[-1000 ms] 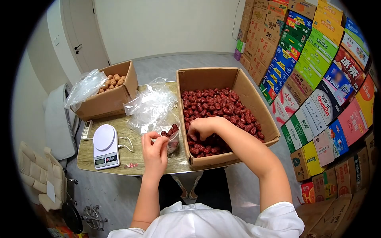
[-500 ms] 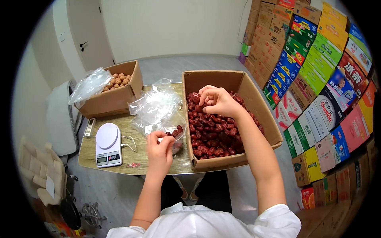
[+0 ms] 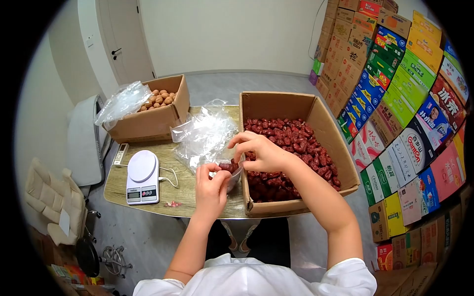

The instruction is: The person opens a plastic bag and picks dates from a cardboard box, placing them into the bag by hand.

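My left hand (image 3: 211, 186) is closed on the rim of a clear plastic bag (image 3: 233, 182) at the table's front, beside the box. Several wrinkled dried red dates (image 3: 228, 166) show in the bag's mouth. My right hand (image 3: 259, 154) is over that mouth, its fingers curled down against the bag and the dates; what lies between the fingertips is hidden. Just to the right, a large open cardboard box (image 3: 302, 206) holds many more red dates (image 3: 296, 140).
A pile of clear plastic bags (image 3: 205, 133) lies behind my left hand. On the left stand a white kitchen scale (image 3: 143, 170), with a cable, and a box of walnuts (image 3: 160, 98) topped by plastic bags. Stacked cartons (image 3: 395, 128) line the right side; a beige chair (image 3: 54, 202) is at left.
My right hand has moved from above the dates in the box, left and down to the bag's mouth. My left hand still holds the bag. The whole view has shifted slightly.
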### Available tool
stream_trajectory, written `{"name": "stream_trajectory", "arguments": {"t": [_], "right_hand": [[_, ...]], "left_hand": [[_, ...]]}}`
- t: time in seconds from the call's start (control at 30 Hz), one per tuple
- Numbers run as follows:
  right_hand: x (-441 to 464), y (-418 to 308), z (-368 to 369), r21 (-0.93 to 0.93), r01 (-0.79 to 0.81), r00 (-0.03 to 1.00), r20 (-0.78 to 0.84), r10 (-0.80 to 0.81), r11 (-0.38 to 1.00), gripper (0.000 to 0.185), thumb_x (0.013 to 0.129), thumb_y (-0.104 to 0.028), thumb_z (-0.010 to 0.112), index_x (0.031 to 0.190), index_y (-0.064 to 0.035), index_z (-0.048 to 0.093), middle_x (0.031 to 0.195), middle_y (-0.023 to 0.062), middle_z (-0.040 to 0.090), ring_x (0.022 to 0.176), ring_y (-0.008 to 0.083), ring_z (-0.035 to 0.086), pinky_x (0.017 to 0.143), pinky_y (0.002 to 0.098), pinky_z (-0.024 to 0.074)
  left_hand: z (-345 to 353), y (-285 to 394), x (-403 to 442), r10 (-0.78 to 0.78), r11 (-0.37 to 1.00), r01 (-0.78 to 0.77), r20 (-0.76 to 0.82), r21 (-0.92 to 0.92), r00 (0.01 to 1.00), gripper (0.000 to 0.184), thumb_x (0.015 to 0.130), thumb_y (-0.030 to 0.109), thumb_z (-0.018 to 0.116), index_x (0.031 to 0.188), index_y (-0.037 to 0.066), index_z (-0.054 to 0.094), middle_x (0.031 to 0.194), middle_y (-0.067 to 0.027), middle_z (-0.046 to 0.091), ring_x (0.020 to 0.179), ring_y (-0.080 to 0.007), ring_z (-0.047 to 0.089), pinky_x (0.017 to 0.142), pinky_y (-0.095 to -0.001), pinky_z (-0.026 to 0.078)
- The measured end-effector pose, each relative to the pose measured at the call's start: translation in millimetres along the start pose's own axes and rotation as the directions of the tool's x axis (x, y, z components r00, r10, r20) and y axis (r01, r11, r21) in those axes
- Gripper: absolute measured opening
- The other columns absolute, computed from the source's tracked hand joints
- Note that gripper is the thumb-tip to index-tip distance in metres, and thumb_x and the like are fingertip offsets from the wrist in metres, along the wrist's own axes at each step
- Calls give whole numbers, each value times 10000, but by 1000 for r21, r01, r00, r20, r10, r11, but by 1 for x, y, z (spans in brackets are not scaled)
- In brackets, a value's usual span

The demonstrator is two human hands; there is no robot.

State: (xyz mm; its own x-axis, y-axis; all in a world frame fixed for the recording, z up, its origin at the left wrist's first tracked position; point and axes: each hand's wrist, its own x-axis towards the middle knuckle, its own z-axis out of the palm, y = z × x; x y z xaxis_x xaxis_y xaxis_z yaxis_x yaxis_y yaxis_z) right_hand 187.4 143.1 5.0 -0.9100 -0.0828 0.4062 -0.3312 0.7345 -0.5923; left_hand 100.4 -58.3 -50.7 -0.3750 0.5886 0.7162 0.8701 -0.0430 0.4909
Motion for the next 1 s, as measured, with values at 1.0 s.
{"name": "stream_trajectory", "arguments": {"t": [1.0], "right_hand": [[-39, 10, -15, -813, -340, 370, 348, 861, 474, 487, 623, -189, 864, 1069, -63, 712, 1060, 119, 710, 997, 286, 682, 819, 411, 561]], "left_hand": [[0, -2, 0, 5, 1000, -5, 1, -26, 1000, 140, 813, -60, 654, 913, 37, 645, 971, -117, 498, 907, -278, 512, 724, -345, 429]]}}
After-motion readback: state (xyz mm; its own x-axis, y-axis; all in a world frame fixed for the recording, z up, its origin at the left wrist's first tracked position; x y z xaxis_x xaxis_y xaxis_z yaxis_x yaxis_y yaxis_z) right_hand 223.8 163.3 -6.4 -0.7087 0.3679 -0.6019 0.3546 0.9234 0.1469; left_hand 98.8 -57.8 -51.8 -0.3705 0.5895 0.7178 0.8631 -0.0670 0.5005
